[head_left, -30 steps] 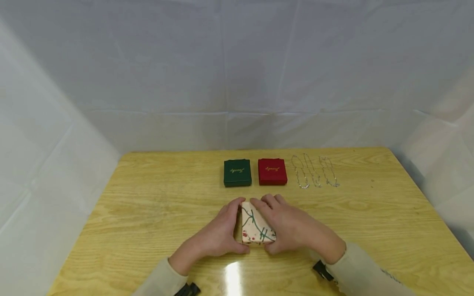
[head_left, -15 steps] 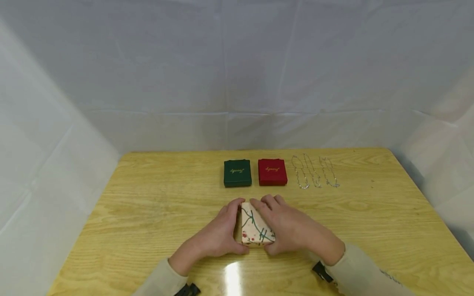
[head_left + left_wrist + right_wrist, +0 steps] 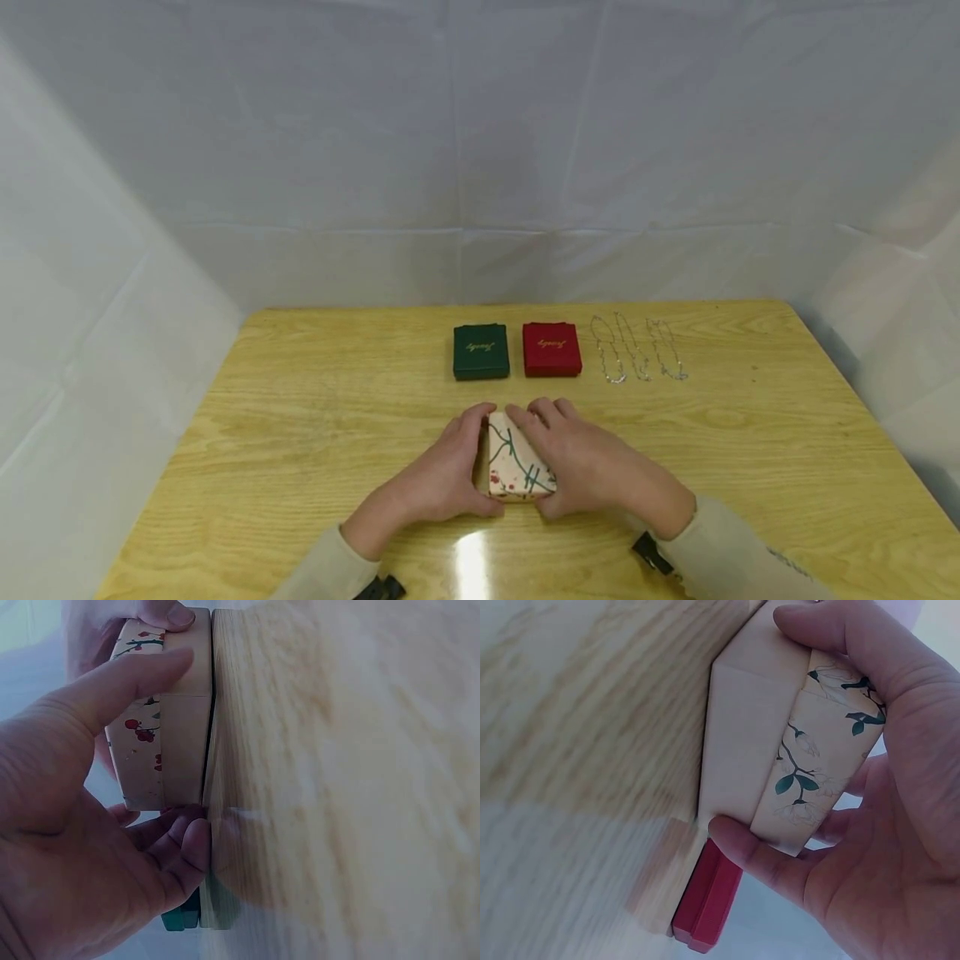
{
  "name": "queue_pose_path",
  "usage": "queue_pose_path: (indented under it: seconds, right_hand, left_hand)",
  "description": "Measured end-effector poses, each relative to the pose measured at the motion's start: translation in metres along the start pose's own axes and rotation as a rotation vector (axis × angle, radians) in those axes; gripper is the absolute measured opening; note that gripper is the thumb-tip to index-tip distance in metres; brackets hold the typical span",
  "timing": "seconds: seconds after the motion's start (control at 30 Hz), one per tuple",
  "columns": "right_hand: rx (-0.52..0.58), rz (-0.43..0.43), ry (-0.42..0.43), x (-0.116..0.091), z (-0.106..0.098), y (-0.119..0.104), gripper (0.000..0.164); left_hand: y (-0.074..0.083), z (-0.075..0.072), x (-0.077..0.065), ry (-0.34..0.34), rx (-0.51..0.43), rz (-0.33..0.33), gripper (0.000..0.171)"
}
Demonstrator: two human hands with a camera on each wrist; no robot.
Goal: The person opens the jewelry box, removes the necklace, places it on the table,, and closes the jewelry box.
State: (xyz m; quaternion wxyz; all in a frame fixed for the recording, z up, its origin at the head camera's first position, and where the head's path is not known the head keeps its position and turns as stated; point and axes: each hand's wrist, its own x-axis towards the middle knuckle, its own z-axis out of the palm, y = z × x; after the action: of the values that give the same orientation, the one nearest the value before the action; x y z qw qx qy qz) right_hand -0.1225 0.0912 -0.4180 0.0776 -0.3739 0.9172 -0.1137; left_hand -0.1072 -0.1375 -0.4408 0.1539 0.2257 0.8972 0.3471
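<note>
A cream jewelry box with a floral lid sits on the table in front of me, between both hands. A plain cream band of its base shows below the patterned lid in both wrist views. My left hand holds its left side, thumb on the near face and fingers toward the far corner. On the other side my right hand grips the box, its thumb at the near right corner and its fingers across the top and far side. The right hand hides part of the lid.
Behind the hands lie a green box and a red box, both closed with gold lettering. Several thin silver chains lie to the right of them. White cloth hangs around the wooden table.
</note>
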Motion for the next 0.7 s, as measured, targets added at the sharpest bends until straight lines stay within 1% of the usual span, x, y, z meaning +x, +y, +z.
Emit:
queue_pose_path:
  seconds: [0.23, 0.47, 0.7]
  right_hand:
    - [0.024, -0.003, -0.003, 0.000, 0.001, 0.002, 0.112]
    - [0.051, 0.059, 0.004, -0.006, -0.002, 0.007, 0.117]
    - [0.031, 0.069, 0.019, -0.016, -0.007, 0.016, 0.113]
  left_hand:
    - [0.001, -0.001, -0.001, 0.009, -0.013, 0.027, 0.119]
    - [0.002, -0.001, 0.000, 0.013, -0.011, 0.018, 0.119]
    - [0.002, 0.000, 0.001, 0.020, -0.009, 0.007, 0.120]
